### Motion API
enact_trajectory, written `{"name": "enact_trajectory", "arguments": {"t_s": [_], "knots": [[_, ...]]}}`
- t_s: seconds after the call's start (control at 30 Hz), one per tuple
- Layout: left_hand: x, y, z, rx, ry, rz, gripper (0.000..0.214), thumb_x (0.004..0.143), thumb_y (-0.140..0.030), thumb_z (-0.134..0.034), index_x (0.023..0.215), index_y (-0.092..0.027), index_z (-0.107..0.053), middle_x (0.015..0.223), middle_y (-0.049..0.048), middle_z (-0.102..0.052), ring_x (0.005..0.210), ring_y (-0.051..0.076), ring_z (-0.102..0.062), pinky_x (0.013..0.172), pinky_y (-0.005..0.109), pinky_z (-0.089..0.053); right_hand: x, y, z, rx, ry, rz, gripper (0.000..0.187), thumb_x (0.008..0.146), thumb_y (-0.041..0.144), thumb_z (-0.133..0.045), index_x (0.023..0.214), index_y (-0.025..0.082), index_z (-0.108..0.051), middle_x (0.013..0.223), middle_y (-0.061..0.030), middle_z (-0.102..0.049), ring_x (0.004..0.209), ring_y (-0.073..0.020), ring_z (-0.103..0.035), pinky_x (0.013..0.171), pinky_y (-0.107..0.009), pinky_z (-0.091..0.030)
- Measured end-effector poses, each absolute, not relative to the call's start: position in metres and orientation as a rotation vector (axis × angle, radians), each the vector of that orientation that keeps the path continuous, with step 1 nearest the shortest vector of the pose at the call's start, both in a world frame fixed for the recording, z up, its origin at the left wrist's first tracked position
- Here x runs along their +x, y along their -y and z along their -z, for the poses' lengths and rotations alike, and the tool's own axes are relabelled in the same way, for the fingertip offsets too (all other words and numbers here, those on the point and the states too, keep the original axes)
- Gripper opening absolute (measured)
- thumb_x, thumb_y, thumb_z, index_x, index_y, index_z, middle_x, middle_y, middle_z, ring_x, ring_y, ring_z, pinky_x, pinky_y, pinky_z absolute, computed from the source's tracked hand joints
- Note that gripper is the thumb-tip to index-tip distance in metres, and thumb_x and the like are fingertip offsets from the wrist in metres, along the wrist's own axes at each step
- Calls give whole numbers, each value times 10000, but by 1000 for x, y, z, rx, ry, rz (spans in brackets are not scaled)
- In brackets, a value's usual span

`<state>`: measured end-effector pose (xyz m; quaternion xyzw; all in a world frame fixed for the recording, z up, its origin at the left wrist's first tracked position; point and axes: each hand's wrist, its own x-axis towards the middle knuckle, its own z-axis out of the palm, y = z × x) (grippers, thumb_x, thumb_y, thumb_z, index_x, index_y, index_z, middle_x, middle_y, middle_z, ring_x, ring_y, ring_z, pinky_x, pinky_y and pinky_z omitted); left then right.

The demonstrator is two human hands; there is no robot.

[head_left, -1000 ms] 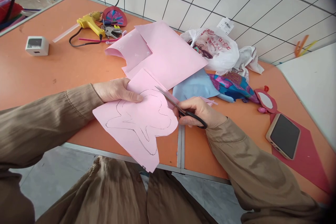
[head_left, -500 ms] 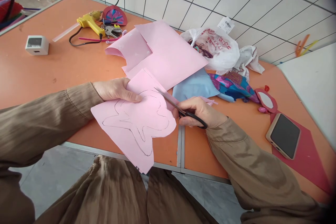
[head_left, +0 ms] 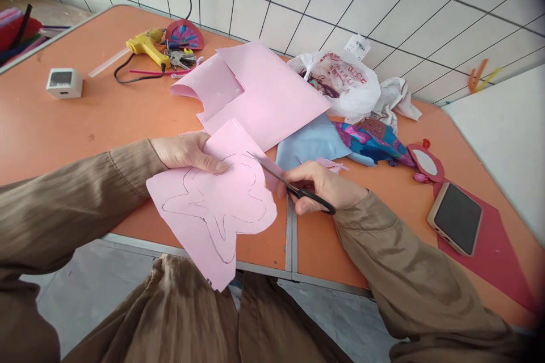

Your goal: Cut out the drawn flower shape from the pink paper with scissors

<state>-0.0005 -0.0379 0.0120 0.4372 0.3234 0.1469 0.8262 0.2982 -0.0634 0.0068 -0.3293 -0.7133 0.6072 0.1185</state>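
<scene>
My left hand [head_left: 186,151] pinches the upper left edge of a pink paper sheet [head_left: 213,204] with a pencilled outline drawn on it, holding it over the table's front edge. My right hand [head_left: 324,186] is closed round the black handles of a pair of scissors [head_left: 289,184]. The blades point up and left and bite into the sheet's right edge along the drawn line.
On the orange table [head_left: 85,119] lie larger pink sheets [head_left: 259,91], a blue sheet [head_left: 310,144], a white plastic bag [head_left: 340,79], colourful cloth [head_left: 374,139], a phone [head_left: 455,218] on red paper, a yellow glue gun [head_left: 147,46], keys [head_left: 181,58] and a small white box [head_left: 65,82].
The pink sheet has turned and shifted a little to the left in my left hand, while the scissors moved further along the drawn line. The view tilted slightly.
</scene>
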Motion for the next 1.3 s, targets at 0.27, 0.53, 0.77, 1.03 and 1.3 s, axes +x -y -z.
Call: {"name": "enact_trajectory", "arguments": {"t_s": [0.27, 0.53, 0.77, 1.03, 1.3], "knots": [[-5, 38, -12, 937, -706, -325, 264, 699, -256, -874, 913, -121, -798, 827, 125, -801, 850, 319, -769, 857, 447, -607, 306, 61, -21, -984, 2152, -1863, 711, 619, 753, -741, 829, 81, -644, 582, 15, -511, 487, -75, -449, 437, -211, -308], [-4, 39, -19, 943, -693, -356, 317, 691, -253, -877, 973, -131, -800, 940, 154, -800, 892, 339, -763, 844, 453, -607, 346, 50, -32, -877, 1826, -1755, 515, 677, 595, -801, 997, 200, -721, 631, -2, -628, 534, -131, -597, 490, -240, -423], [8, 28, -26, 1200, -728, -375, 325, 694, -333, -862, 971, -172, -811, 959, 126, -799, 847, 322, -763, 751, 396, -618, 291, 49, -32, -1064, 1557, -1476, 584, 633, 241, -828, 1198, 244, -680, 919, -34, -747, 830, -184, -702, 808, -350, -553], [33, 2, -51, 1498, -827, -422, 274, 542, -255, -914, 780, -175, -804, 716, 96, -762, 658, 325, -745, 606, 390, -585, 263, 40, -48, -1014, 1595, -1391, 687, 567, 171, -805, 1233, 216, -646, 724, 45, -650, 737, -141, -616, 696, -273, -518], [34, -28, -48, 1566, -677, -348, 413, 629, -550, -851, 711, -154, -761, 623, 103, -695, 591, 292, -696, 582, 390, -552, 260, 34, -52, -997, 1521, -1244, 420, 566, 133, -681, 983, 185, -687, 656, 47, -586, 599, -119, -498, 623, -272, -464]]}}
